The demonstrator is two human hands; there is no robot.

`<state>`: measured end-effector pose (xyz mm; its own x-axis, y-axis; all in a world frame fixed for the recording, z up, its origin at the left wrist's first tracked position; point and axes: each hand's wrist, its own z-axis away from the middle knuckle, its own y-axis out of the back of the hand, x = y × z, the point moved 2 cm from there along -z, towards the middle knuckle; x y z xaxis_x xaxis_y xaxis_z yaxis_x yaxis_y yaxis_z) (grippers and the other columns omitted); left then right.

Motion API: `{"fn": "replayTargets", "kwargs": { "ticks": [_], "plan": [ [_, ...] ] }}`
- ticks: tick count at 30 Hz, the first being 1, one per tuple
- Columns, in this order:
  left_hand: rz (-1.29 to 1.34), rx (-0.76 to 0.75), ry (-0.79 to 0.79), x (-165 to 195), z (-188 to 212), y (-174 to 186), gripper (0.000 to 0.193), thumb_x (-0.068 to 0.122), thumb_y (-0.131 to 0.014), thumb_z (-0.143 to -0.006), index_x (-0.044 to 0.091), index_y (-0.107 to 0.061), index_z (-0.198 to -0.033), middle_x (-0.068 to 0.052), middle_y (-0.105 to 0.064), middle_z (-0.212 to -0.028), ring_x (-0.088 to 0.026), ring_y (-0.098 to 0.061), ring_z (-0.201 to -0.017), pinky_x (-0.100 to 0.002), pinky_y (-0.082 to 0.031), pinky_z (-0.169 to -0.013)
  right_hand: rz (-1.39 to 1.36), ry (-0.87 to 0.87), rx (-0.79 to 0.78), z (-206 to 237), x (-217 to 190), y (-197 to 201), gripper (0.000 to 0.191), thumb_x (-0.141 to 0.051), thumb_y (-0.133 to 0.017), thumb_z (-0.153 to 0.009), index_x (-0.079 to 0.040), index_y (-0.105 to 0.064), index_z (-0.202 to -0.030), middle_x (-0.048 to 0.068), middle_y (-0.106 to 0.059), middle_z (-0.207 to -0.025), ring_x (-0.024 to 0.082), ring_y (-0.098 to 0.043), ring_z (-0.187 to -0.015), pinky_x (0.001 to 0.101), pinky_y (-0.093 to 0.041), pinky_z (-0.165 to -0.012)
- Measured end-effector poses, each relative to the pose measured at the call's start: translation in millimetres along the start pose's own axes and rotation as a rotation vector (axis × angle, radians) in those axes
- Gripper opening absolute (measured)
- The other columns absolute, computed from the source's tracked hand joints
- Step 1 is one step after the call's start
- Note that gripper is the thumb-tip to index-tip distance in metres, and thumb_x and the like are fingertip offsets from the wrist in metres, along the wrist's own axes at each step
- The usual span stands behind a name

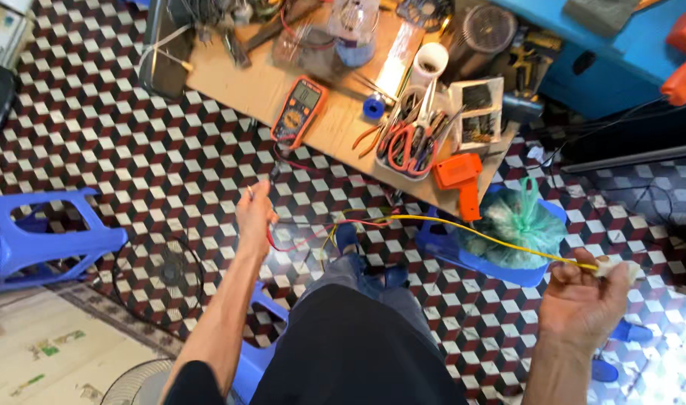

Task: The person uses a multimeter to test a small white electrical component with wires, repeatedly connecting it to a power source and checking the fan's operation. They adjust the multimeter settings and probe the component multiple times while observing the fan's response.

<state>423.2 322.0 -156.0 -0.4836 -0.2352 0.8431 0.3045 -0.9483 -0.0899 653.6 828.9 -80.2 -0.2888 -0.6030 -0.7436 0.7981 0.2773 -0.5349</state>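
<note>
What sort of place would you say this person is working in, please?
Probably a small home electrical repair workshop: an orange handheld multimeter and a clear tray of pliers and scissors lie on a low wooden board over patterned floor tiles.

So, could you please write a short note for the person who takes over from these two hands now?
Left hand: raised, pinching thin red wires and a probe lead.
Right hand: holding one end of the long yellow wire with a small white piece.
The orange handheld multimeter lies on the low wooden board, beside a tray of pliers and scissors.
Done: wires picked up and stretched between both hands.
Left: the meter is not yet touched.
</note>
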Motion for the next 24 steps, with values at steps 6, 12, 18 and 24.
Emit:
{"fn": "replayTargets", "kwargs": {
  "ticks": [6,12,18,24],
  "plan": [
    [0.135,-0.143,0.095,-36.5,-18.4,17.5,0.03,0.031,-0.057,-0.106,0.004,-0.054,-0.094,-0.002,-0.057,-0.07,-0.014,-0.057,-0.06,-0.038,-0.061,-0.072,0.031,-0.057,-0.117,30.3,39.4,-16.7,0.029,-0.034,-0.058,-0.12,-0.006,-0.059,-0.115,0.017,-0.071,-0.115,0.02,-0.065,-0.091,0.0322,-0.053,-0.087],
    [0.141,-0.256,0.145,-32.0,42.7,-33.3,0.035,0.034,-0.052,-0.105,0.002,-0.056,-0.12,-0.009,-0.071,-0.087,-0.022,-0.071,-0.084,-0.04,-0.058,-0.084,0.275,-0.151,-0.317,59.2,81.3,-93.4,0.024,-0.027,-0.057,-0.111,-0.004,-0.061,-0.117,0.022,-0.071,-0.117,0.025,-0.071,-0.093,0.0357,-0.056,-0.087],
    [0.332,-0.263,0.082,-14.4,104.7,-59.5,0.033,0.033,-0.053,-0.104,0.004,-0.053,-0.119,-0.014,-0.073,-0.104,-0.023,-0.073,-0.097,-0.039,-0.059,-0.091,0.319,-0.236,-0.572,72.5,73.3,-165.3,0.032,-0.027,-0.056,-0.106,-0.002,-0.056,-0.126,0.021,-0.071,-0.116,0.024,-0.071,-0.09,0.0346,-0.054,-0.083],
    [0.057,-0.233,-0.106,-21.0,141.8,-73.4,0.031,0.03,-0.055,-0.108,0.002,-0.061,-0.12,-0.008,-0.07,-0.109,-0.013,-0.061,-0.091,-0.031,-0.053,-0.082,0.394,-0.285,-0.826,86.4,36.9,-186.0,0.04,-0.03,-0.056,-0.107,0.002,-0.057,-0.132,0.023,-0.073,-0.113,0.021,-0.068,-0.082,0.032,-0.05,-0.077]
  ]
}}
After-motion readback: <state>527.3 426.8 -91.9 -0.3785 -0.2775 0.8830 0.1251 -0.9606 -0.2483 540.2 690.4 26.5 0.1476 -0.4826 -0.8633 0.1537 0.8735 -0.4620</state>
